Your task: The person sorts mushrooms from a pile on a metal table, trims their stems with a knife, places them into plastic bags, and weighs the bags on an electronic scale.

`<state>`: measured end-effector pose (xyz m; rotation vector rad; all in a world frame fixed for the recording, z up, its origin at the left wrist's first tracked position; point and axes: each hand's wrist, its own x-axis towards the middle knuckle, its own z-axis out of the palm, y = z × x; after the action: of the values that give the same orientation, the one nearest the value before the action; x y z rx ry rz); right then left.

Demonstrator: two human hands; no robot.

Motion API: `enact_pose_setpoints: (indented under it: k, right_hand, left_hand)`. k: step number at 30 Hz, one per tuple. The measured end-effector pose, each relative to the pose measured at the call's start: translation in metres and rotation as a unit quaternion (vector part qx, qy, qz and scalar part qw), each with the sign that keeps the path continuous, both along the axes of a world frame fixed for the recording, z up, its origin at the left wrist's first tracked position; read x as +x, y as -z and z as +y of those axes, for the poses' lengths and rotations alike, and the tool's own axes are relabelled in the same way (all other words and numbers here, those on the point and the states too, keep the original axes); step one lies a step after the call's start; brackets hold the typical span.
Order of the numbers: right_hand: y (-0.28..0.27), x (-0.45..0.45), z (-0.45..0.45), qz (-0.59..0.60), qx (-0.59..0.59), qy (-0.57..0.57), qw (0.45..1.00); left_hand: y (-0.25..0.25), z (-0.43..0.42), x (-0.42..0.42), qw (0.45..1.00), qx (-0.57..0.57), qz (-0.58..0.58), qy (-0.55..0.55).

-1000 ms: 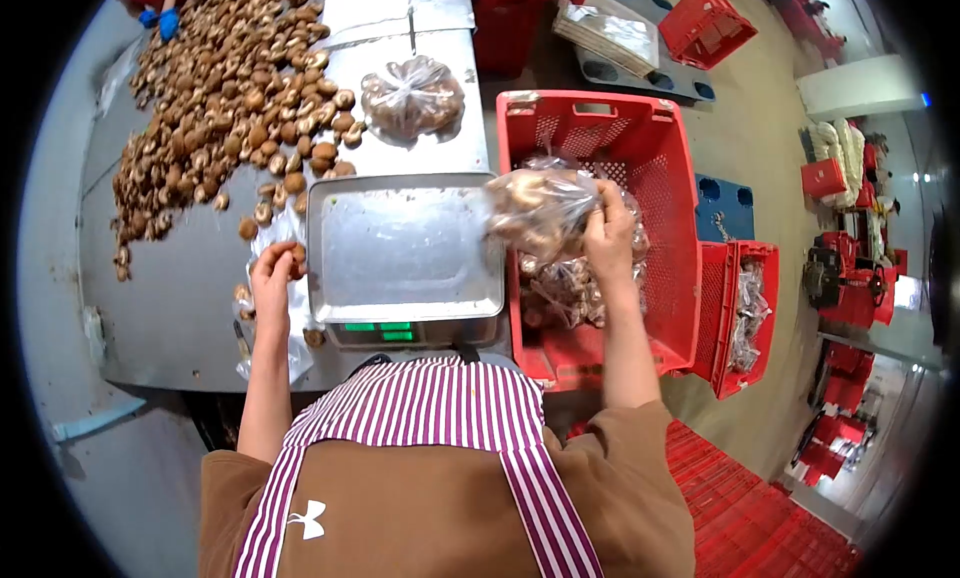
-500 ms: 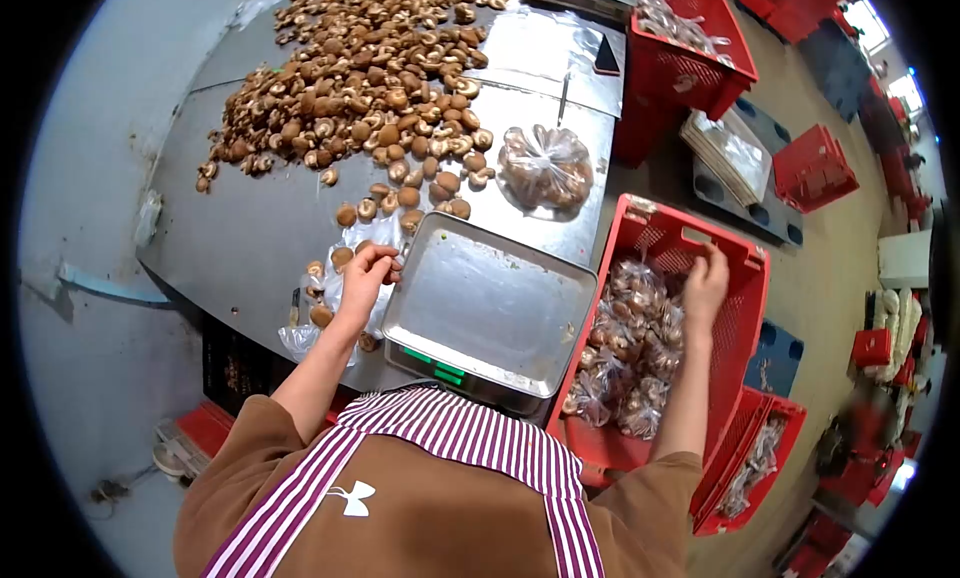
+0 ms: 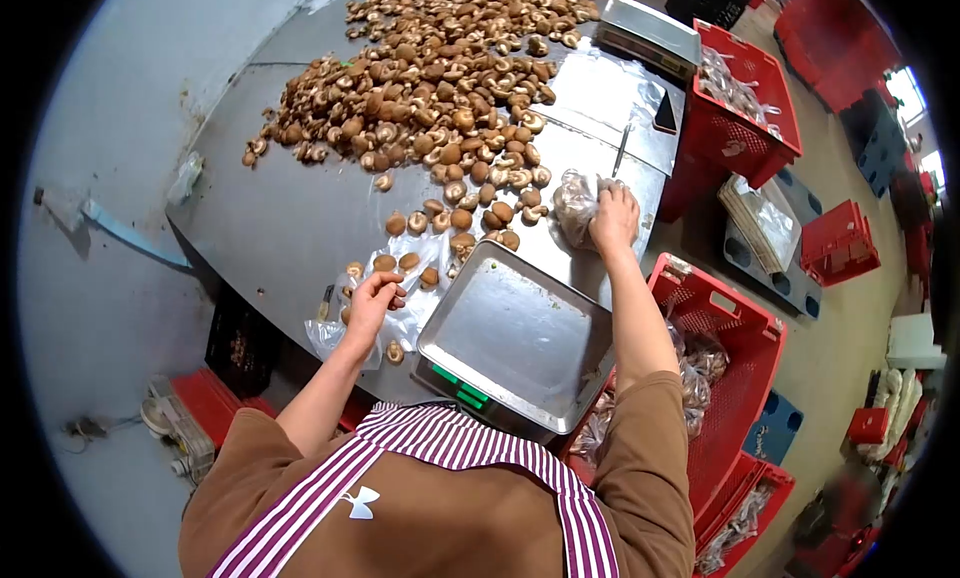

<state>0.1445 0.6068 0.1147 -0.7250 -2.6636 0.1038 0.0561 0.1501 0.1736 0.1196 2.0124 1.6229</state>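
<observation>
White Under Armour logo [image 3: 361, 503] on brown shirt [image 3: 460, 508].

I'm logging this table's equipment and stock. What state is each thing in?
Loose mushrooms, heaped on the table
Bag of mushrooms, filled, right hand on it
Near scale, display lit green
Far scale, reading not legible
Near red crate, open-topped, holding filled bags
Thin plastic, crumpled
Left hand, fingers curled, grip unclear

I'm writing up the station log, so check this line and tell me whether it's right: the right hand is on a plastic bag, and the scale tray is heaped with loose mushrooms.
One part is wrong: the head view shows the scale tray without any loose mushrooms. The right hand is on a plastic bag, as you say.
</observation>
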Motion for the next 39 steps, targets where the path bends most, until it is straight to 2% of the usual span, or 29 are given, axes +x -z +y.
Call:
enact_pose_setpoints:
  k: [1, 4, 5, 6, 7, 8, 10, 11, 12, 14, 16, 19, 22, 24, 26, 28, 29, 30, 32, 33, 34, 35, 36, 38, 39]
  right_hand:
    - [0.002, 0.002, 0.003, -0.004, 0.001, -0.006, 1.000]
    - [0.008, 0.016, 0.013, 0.151, -0.213, 0.036, 0.965]
    - [-0.014, 0.030, 0.013, 0.145, -0.275, 0.051, 0.949]
    - [-0.022, 0.048, 0.018, 0.193, -0.343, 0.045, 0.918]
    - [-0.017, 0.067, 0.024, 0.297, -0.338, 0.005, 0.893]
    - [-0.003, 0.098, 0.048, 0.281, -0.399, -0.024, 0.873]
    - [-0.072, 0.155, 0.014, 0.357, -0.561, 0.018, 0.747]
    - [-0.096, 0.181, -0.001, 0.364, -0.424, 0.025, 0.829]
    - [-0.098, 0.221, 0.004, 0.347, -0.430, 0.012, 0.833]
    - [-0.144, 0.272, -0.042, 0.423, -0.536, 0.107, 0.723]
    - [-0.151, 0.322, -0.064, 0.443, -0.503, 0.159, 0.725]
    - [-0.114, 0.399, -0.083, 0.294, -0.449, 0.221, 0.815]
    - [-0.083, 0.431, -0.125, 0.096, -0.417, 0.323, 0.844]
    - [-0.067, 0.443, -0.146, -0.025, -0.403, 0.296, 0.866]
    - [-0.004, 0.469, -0.155, 0.016, -0.352, 0.203, 0.913]
    - [0.063, 0.491, -0.152, -0.108, -0.338, 0.205, 0.912]
    - [0.050, 0.472, -0.169, -0.100, -0.372, 0.211, 0.898]
    - [0.075, 0.472, -0.177, -0.062, -0.364, 0.205, 0.907]
    - [0.106, 0.472, -0.188, -0.193, -0.345, 0.256, 0.882]
    - [0.070, 0.451, -0.204, -0.120, -0.395, 0.247, 0.876]
    - [0.077, 0.451, -0.201, -0.224, -0.392, 0.291, 0.843]
    - [0.094, 0.458, -0.203, -0.177, -0.359, 0.293, 0.869]
    - [0.091, 0.455, -0.201, -0.174, -0.356, 0.284, 0.873]
    - [0.079, 0.449, -0.196, -0.049, -0.384, 0.291, 0.875]
    - [0.073, 0.445, -0.191, -0.040, -0.369, 0.306, 0.877]
  left_hand:
    - [0.001, -0.006, 0.000, 1.000, 0.001, -0.009, -0.007]
    - [0.004, -0.019, 0.005, 1.000, -0.002, -0.021, -0.006]
    - [0.004, -0.019, 0.007, 1.000, 0.001, -0.020, -0.005]
    - [0.005, -0.020, 0.007, 1.000, 0.000, -0.025, -0.003]
    - [0.004, -0.020, 0.008, 1.000, 0.001, -0.025, 0.000]
    - [0.005, -0.019, 0.008, 1.000, 0.000, -0.026, 0.006]
    - [0.017, -0.020, 0.005, 0.999, 0.017, -0.027, 0.010]
    - [0.021, -0.020, 0.004, 0.999, 0.020, -0.027, 0.013]
    - [0.023, -0.018, 0.004, 0.999, 0.023, -0.030, 0.021]
    - [0.022, -0.013, 0.008, 0.999, 0.007, -0.020, 0.037]
    - [0.023, -0.011, 0.012, 0.998, 0.009, -0.024, 0.064]
    - [0.025, -0.009, 0.018, 0.995, -0.014, -0.031, 0.098]
    - [0.028, -0.013, 0.021, 0.993, -0.016, -0.027, 0.113]
    - [0.023, -0.014, 0.024, 0.993, -0.015, -0.021, 0.117]
    - [0.025, -0.018, 0.022, 0.992, -0.024, -0.002, 0.120]
    - [0.026, -0.021, 0.023, 0.994, -0.016, 0.002, 0.112]
    - [0.020, -0.022, 0.025, 0.994, -0.014, 0.005, 0.112]
    - [0.016, -0.022, 0.024, 0.993, -0.012, 0.004, 0.113]
    - [0.021, -0.027, 0.021, 0.994, 0.017, -0.002, 0.104]
    - [0.020, -0.029, 0.019, 0.995, 0.013, -0.009, 0.094]
    - [0.013, -0.030, 0.018, 0.996, 0.010, -0.001, 0.086]
    - [0.011, -0.031, 0.015, 0.997, 0.014, 0.003, 0.082]
    - [0.011, -0.032, 0.010, 0.997, 0.017, 0.007, 0.080]
    - [0.018, -0.028, -0.005, 0.997, 0.014, 0.036, 0.073]
    - [0.023, -0.024, -0.014, 0.995, 0.009, 0.061, 0.072]
